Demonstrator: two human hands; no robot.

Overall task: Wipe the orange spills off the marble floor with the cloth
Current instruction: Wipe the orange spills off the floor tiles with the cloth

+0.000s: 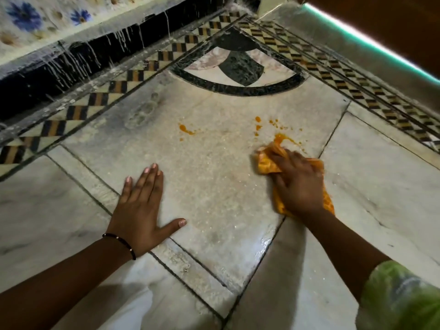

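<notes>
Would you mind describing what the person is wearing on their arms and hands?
The left hand is bare, with a thin dark beaded bracelet at the wrist and pale nails. The right hand wears nothing; higher up that arm there is a short green patterned sleeve.

An ornate home or shrine: inlaid marble floor (214, 186), flower-painted wall (35, 22)
</notes>
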